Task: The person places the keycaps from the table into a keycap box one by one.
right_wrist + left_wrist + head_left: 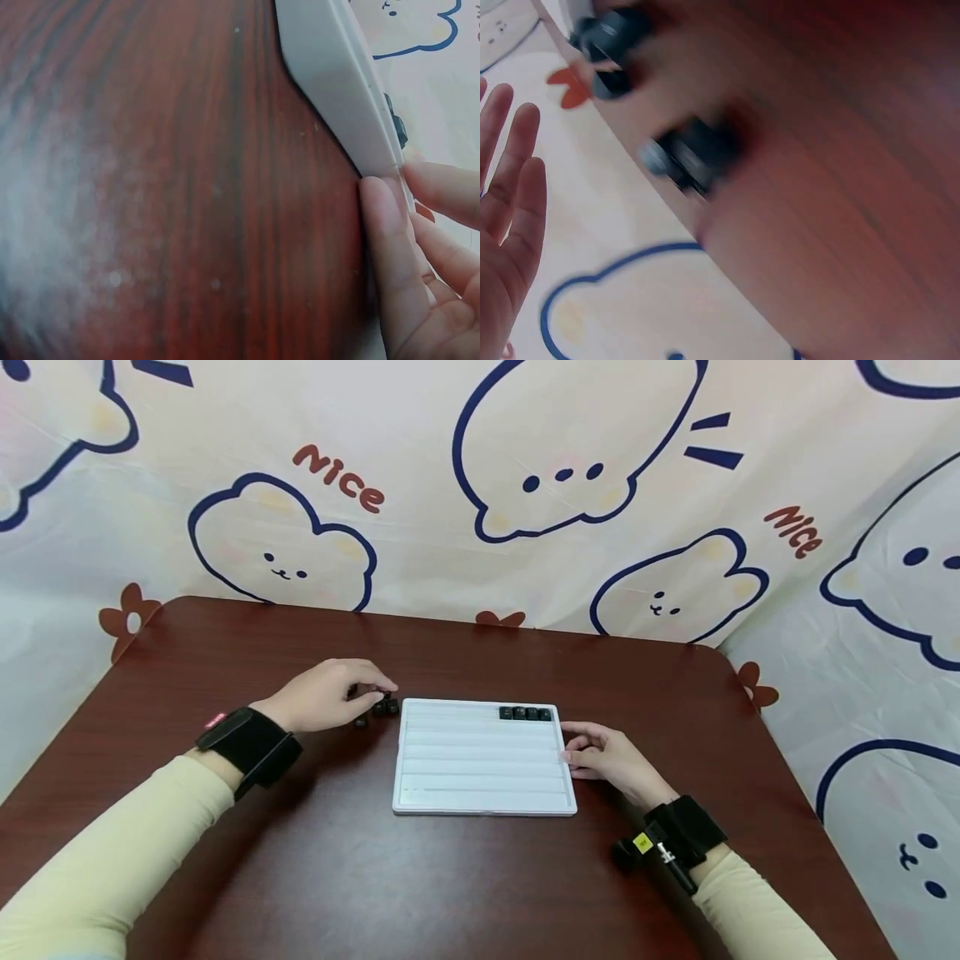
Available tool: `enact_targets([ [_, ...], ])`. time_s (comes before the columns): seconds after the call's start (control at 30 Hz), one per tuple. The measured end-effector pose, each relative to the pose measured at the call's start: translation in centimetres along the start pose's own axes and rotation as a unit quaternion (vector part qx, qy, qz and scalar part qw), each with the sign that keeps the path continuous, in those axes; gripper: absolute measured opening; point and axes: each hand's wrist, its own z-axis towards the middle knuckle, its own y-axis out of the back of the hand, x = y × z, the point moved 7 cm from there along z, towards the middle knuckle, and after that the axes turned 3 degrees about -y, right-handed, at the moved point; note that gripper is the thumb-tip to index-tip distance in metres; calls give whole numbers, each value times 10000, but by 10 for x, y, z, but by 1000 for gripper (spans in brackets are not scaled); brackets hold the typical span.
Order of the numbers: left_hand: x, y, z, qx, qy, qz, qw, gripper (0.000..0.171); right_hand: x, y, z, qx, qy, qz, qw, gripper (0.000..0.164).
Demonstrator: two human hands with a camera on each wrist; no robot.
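My right hand (611, 760) pinches the right edge of the white tray (480, 762), thumb against its side. The tray lies flat on the surface (315, 877) — four black blocks (520, 713) occupy the right end of its far row. My left hand (330, 692) is at the loose black blocks (380, 707), left of the tray — I cannot tell whether it grips one.

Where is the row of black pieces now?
In the head view, the row of black pieces sits at the upper right of the white tray, with loose black pieces on the table beyond its left edge.
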Motion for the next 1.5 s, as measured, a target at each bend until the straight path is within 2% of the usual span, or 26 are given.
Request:
enact_targets([
  [0.13, 12, 9, -18, -56, 248, 90, 9996, 23, -5, 0, -2, 2, -16, -16, 10000, 61],
  [0.3, 29, 19, -40, -130, 723, 229, 9970, 23, -5, 1, -1, 1, 28, -63, 10000, 61],
  [0.5, 43, 23, -55, -45, 1131, 353, 9929, 23, -1, 0, 1, 12, 52, -75, 10000, 61],
  [0.87, 54, 17, -53, 151, 1555, 429, 9868, 27, -1, 0, 3, 46, 51, -51, 10000, 61],
  [1.03, 55, 13, -50, 270, 1631, 588, 9845, 27, 0, 1, 2, 55, 47, -89, 9999, 60],
  [1.3, 56, 10, -45, 261, 1684, 747, 9825, 26, 0, 0, 3, 70, 91, -61, 9999, 61],
  [1.5, 59, 9, -43, 206, 1922, 726, 9784, 19, -1, 1, 2, 46, 29, -23, 10000, 60],
])
